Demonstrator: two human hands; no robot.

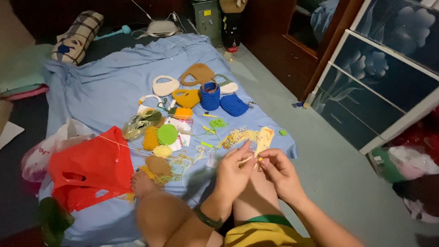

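A small pale-yellow crocheted piece point(265, 137) is held up between both hands above my knees. My left hand point(233, 170) pinches its lower edge, with a dark band on that wrist. My right hand point(277, 168) is closed beside it on what looks like a thin hook at the piece's base. A loose heap of yellow yarn point(238, 135) lies on the blue sheet point(105, 87) just beyond the hands.
Crocheted bags in white point(165, 86), brown point(197, 74), mustard point(186, 97) and blue point(210, 95) lie on the sheet, with a green disc point(167, 134). A red plastic bag point(91, 169) sits at left. A glass-fronted cabinet point(384, 77) stands at right.
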